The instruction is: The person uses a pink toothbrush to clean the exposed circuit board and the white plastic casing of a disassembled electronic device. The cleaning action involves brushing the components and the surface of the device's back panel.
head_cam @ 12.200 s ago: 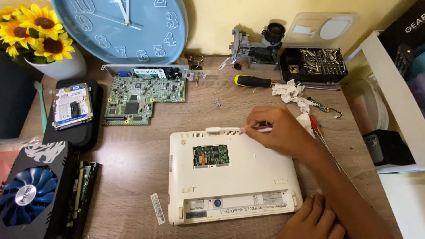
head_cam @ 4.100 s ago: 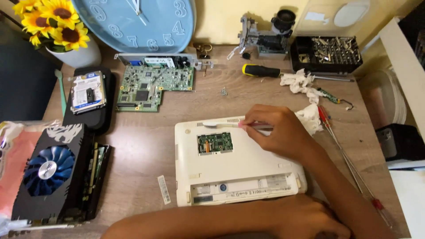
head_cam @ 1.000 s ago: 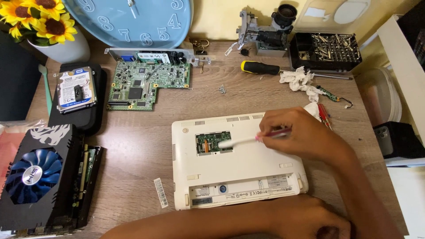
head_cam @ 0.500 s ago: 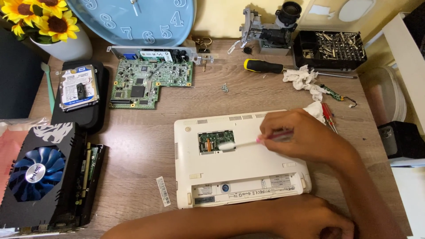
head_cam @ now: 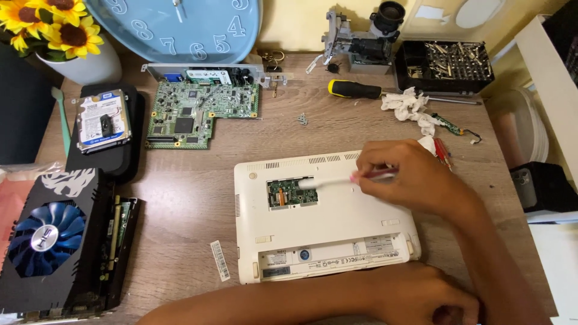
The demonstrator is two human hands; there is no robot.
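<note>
Gripped between the fingers of the right hand [head_cam: 409, 180], the white-headed toothbrush [head_cam: 328, 180] rests its bristles at the upper edge of the open circuit-board bay [head_cam: 292, 194] in the upturned white laptop [head_cam: 322, 216], while the left hand [head_cam: 421, 298], its grip indiscernible, lies just beside the laptop's near edge.

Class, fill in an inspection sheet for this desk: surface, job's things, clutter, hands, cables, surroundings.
Surface: wooden desk, crowded.
Job's things: white laptop upside down, hatch open; toothbrush head at the hatch's edge.
Clutter: circuit board, hard drive, graphics card, screwdriver, bit case, tissue.
Hands: right hand grips the toothbrush; left hand rests at the laptop's near edge.
Cables: nothing seen.
Surroundings: clock, sunflowers.
</note>
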